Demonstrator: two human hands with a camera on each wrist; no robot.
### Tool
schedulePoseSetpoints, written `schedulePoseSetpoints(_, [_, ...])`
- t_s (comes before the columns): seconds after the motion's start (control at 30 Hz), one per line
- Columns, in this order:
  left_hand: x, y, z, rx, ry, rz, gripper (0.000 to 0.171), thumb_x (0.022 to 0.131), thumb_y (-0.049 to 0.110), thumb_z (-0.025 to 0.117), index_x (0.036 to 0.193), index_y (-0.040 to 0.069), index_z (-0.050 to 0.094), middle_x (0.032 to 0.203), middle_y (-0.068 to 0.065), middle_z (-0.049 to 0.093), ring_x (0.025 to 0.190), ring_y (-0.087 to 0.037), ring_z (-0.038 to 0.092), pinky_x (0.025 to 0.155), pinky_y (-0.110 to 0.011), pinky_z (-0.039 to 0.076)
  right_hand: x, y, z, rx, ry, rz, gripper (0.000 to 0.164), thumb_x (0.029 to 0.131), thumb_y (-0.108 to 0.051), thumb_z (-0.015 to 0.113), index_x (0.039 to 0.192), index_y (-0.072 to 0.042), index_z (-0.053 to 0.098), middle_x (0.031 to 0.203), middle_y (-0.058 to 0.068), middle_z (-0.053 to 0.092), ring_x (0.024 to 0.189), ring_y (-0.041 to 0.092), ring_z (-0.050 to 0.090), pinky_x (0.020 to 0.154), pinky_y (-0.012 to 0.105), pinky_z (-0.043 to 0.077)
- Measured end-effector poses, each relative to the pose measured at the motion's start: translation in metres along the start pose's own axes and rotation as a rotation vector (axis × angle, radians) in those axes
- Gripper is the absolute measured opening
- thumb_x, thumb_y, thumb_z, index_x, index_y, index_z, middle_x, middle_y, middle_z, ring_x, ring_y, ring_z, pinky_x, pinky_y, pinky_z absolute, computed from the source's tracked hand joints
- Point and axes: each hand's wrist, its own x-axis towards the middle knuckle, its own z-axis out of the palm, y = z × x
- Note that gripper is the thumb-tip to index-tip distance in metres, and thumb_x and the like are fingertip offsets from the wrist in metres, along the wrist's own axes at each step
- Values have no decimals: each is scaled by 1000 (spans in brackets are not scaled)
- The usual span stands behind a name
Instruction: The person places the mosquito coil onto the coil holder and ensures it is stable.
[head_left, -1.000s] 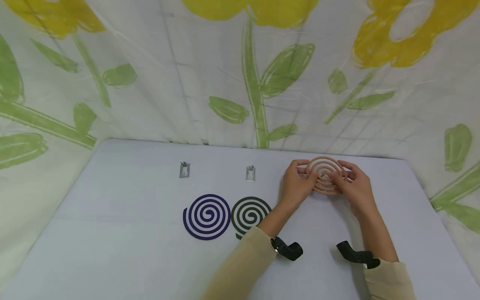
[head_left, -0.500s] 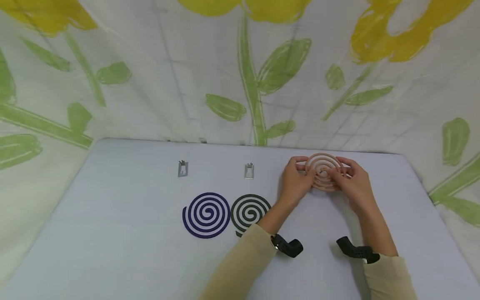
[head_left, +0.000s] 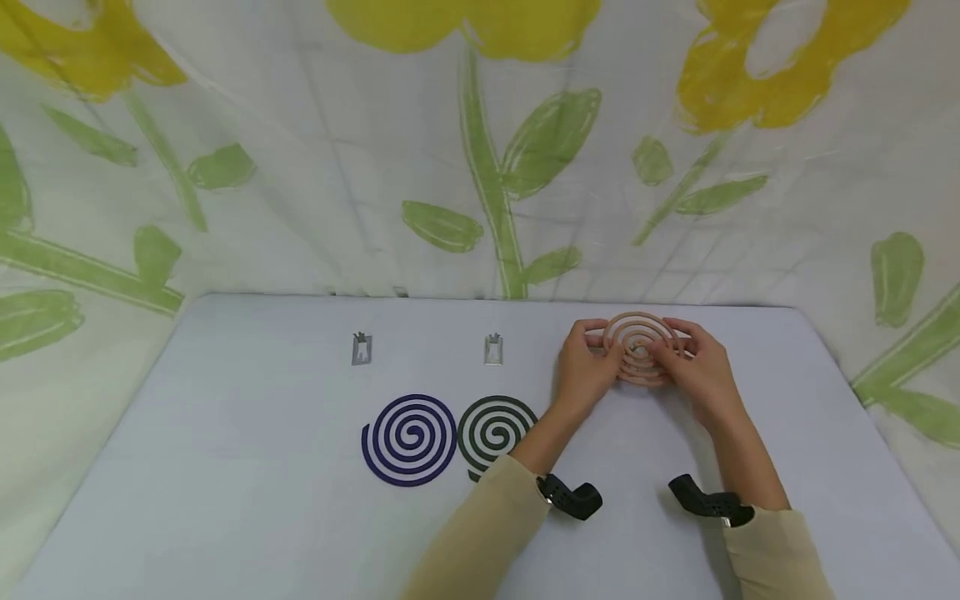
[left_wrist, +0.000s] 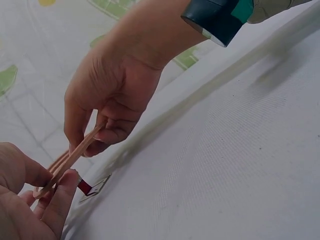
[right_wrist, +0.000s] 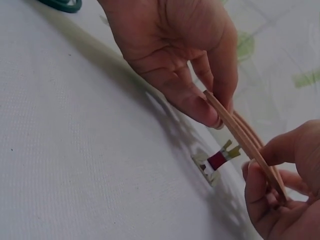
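A tan mosquito coil [right_wrist: 245, 137] is held between both hands near the far right of the table. My left hand [head_left: 587, 371] pinches its left edge, thumb on the near face and fingers behind. My right hand [head_left: 703, 375] grips the opposite edge the same way. In the head view the coil tilts up toward the camera. Right below it, a small metal coil stand [right_wrist: 216, 161] with a red middle piece and upright prongs sits on the table, its prongs close to the coil in the right wrist view.
A blue mosquito coil [head_left: 410, 432] and a dark green coil [head_left: 497, 432], partly behind the left forearm, lie side by side on the white table [head_left: 225, 467]. Two more metal stands lie farther back. A flower-patterned curtain [head_left: 300, 167] hangs behind the far edge.
The head view has shifted slightly. Both hands keep their hold on the tan coil, which stays at nearly the same spot with a slight change in tilt.
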Motion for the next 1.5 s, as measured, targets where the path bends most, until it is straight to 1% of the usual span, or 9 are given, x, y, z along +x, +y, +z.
schedulePoseSetpoints(0.17, [2, 3, 3, 17, -4, 20, 38, 91, 7, 73, 128, 9, 67, 99, -12, 75, 72, -3, 65, 57, -15, 51, 2, -3, -3, 5, 19, 0, 66, 100, -17, 72, 157, 1, 44, 90, -19, 61, 78, -8, 64, 63, 18, 61])
schedulePoseSetpoints(0.37, [1, 4, 5, 15, -11, 8, 37, 93, 7, 71, 129, 9, 66, 100, -11, 73, 73, -2, 64, 58, -15, 51, 0, -4, -2, 28, 25, 3, 65, 100, -15, 73, 155, 3, 44, 88, -20, 62, 75, -7, 66, 61, 18, 61])
schedulePoseSetpoints(0.6, [2, 8, 2, 24, -1, 9, 38, 91, 5, 71, 128, 8, 66, 101, -13, 74, 73, -5, 62, 59, -14, 49, 1, -5, 2, 83, 16, -15, 64, 99, -12, 73, 153, 7, 44, 83, -18, 64, 71, -5, 69, 59, 19, 61])
schedulePoseSetpoints(0.73, [2, 8, 1, 52, -19, 6, 38, 91, 6, 71, 129, 7, 65, 101, -13, 74, 73, -4, 61, 58, -14, 48, 1, -5, 3, 54, 25, -8, 64, 99, -13, 73, 153, 5, 45, 84, -18, 63, 70, -6, 68, 59, 19, 61])
schedulePoseSetpoints(0.83, [2, 7, 1, 62, -31, 5, 38, 91, 6, 71, 129, 7, 64, 102, -14, 74, 73, -3, 63, 58, -13, 49, 1, -4, 2, 36, 25, 0, 65, 99, -15, 72, 155, 4, 44, 86, -17, 62, 70, -6, 68, 59, 18, 61])
schedulePoseSetpoints(1.03, [2, 8, 2, 54, -39, -5, 39, 92, 6, 72, 130, 7, 64, 102, -14, 74, 75, -5, 66, 59, -13, 50, 0, -3, 1, 10, 32, 17, 65, 100, -17, 72, 156, 1, 45, 88, -16, 61, 72, -7, 68, 61, 18, 61])
schedulePoseSetpoints(1.3, [2, 10, 2, 47, -37, 2, 39, 92, 5, 72, 130, 7, 64, 104, -15, 74, 75, -6, 67, 60, -12, 49, 0, -5, 0, 4, 35, 20, 64, 100, -15, 70, 157, 1, 44, 89, -17, 60, 74, -7, 67, 61, 18, 61])
schedulePoseSetpoints(1.5, [2, 10, 2, 48, -26, 5, 39, 92, 4, 72, 130, 7, 64, 104, -16, 75, 74, -6, 66, 60, -12, 49, 2, -5, 1, -27, 35, 21, 65, 101, -18, 70, 158, -1, 43, 98, -9, 59, 76, -7, 65, 63, 19, 61])
